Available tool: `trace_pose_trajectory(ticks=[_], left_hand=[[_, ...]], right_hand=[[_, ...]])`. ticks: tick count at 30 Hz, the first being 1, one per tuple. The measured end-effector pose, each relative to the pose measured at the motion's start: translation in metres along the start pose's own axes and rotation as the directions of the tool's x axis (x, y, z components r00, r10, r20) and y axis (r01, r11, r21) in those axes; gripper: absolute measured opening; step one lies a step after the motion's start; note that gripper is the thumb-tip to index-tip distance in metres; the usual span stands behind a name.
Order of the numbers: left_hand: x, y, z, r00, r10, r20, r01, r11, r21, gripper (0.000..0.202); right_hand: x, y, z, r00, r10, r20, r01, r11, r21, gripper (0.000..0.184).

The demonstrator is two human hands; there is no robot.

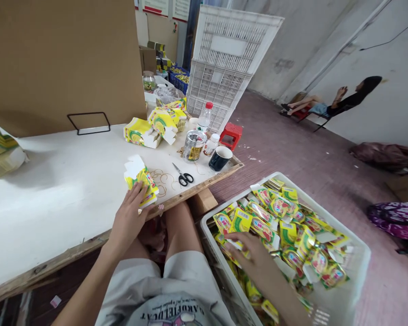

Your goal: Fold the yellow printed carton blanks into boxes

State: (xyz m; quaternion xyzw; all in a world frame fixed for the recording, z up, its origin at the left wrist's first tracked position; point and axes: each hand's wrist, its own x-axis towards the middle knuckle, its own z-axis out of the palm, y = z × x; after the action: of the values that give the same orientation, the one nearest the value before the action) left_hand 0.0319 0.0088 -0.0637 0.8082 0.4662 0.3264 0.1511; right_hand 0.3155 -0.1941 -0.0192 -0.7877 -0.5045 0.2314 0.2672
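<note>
The head camera looks forward and down, close above the hands (133, 209), table (61, 194) and crate (362, 253).

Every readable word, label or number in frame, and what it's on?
"FIELDCAT", end of a longer word: shirt; first letters unclear, line above blurred.
Yellow packets in crate, yellow cartons: lettering too blurred.
Red-capped bottle, white bottle, canister: labels too small.
Wall posters: too small.
No numbers readable.

Plain workroom with stained pale walls (313, 31)
Before you, light sheens a white, wood-edged table (68, 181); past its far corner you see a red stool (236, 130) on the reddish-brown floor (285, 154), and to your right a slim pipe (347, 47) runs along the wall.
</note>
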Motion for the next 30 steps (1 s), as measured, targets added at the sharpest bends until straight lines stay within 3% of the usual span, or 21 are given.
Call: trace_pose_trajectory(ticks=[3, 5, 7, 10, 13, 15, 17, 19, 21, 23, 25, 27, 30], left_hand=[[-0.002, -0.009, -0.004, 0.999, 0.028, 0.039, -0.028, 1.0, -0.011, 0.036], [-0.006, -0.006, -0.01, 0.998, 0.055, 0.038, -0.053, 0.998, -0.046, 0.031], [-0.013, 0.002, -0.018, 0.993, 0.097, -0.074, -0.103, 0.992, -0.075, 0.028], [-0.03, 0.025, -0.022, 0.929, 0.28, -0.241, -0.316, 0.94, -0.126, 0.035], [-0.049, 0.05, -0.012, 0.814, 0.55, -0.189, -0.581, 0.758, -0.297, 0.043], [-0.06, 0.061, -0.001, 0.804, 0.578, -0.14, -0.576, 0.698, -0.425, 0.043], [-0.067, 0.068, 0.007, 0.88, 0.467, -0.086, -0.435, 0.718, -0.544, 0.044], [-0.069, 0.072, 0.011, 0.973, 0.224, -0.058, -0.199, 0.681, -0.705, 0.054], [-0.066, 0.075, 0.011, 0.998, -0.041, 0.048, 0.061, 0.461, -0.885, 0.061], [-0.06, 0.079, 0.009, 0.949, -0.138, 0.284, 0.302, 0.134, -0.944, 0.057], [-0.054, 0.08, 0.007, 0.847, -0.056, 0.528, 0.521, -0.108, -0.847, 0.051], [-0.051, 0.081, 0.007, 0.762, 0.032, 0.647, 0.636, -0.229, -0.737, 0.049], [-0.05, 0.082, 0.008, 0.752, 0.055, 0.657, 0.644, -0.277, -0.714, 0.048]], right_hand=[[0.006, -0.029, 0.032, 0.983, -0.066, 0.169, 0.036, 0.984, 0.174, 0.02], [0.01, -0.047, 0.049, 0.971, -0.1, 0.216, 0.039, 0.962, 0.272, 0.018], [0.014, -0.06, 0.063, 0.973, -0.093, 0.212, 0.002, 0.919, 0.393, 0.021], [0.019, -0.072, 0.078, 0.991, -0.033, 0.131, -0.064, 0.74, 0.669, 0.039], [0.021, -0.074, 0.087, 0.992, 0.093, 0.08, -0.115, 0.49, 0.864, 0.041], [0.021, -0.071, 0.089, 0.982, 0.165, 0.086, -0.149, 0.417, 0.897, 0.035], [0.018, -0.066, 0.09, 0.978, 0.198, 0.064, -0.145, 0.426, 0.893, 0.032], [0.014, -0.061, 0.091, 0.977, 0.212, 0.035, -0.13, 0.457, 0.88, 0.032], [0.009, -0.059, 0.094, 0.977, 0.205, 0.052, -0.143, 0.46, 0.876, 0.034], [0.005, -0.058, 0.098, 0.979, 0.185, 0.089, -0.163, 0.437, 0.884, 0.034], [0.002, -0.059, 0.103, 0.98, 0.162, 0.112, -0.169, 0.406, 0.898, 0.032], [0.001, -0.06, 0.104, 0.982, 0.141, 0.125, -0.17, 0.38, 0.909, 0.029], [-0.001, -0.062, 0.102, 0.986, 0.111, 0.124, -0.159, 0.398, 0.904, 0.029]])
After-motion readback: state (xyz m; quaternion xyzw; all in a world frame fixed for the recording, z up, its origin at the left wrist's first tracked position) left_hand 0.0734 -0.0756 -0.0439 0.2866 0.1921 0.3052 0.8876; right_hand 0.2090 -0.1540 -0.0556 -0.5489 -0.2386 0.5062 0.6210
